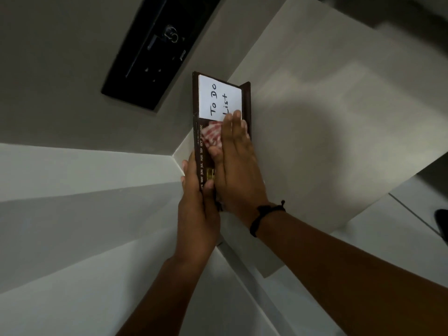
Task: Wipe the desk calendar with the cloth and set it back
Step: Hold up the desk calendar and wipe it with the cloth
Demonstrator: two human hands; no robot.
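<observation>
Both hands are up on the desk calendar (201,146), a dark brown slab held in the air, its long axis running away from the person. The left hand (197,209) is clamped around the near end, thumb on the front face by the month strip. The right hand (236,166) lies flat and open, palm pressing a red-and-white checked cloth (213,135) against the face. A white card (219,97) reading "To Do List" fills the far half. Pale wall (327,117) sits close on the right; a black panel (155,49) hangs apart, upper left.
</observation>
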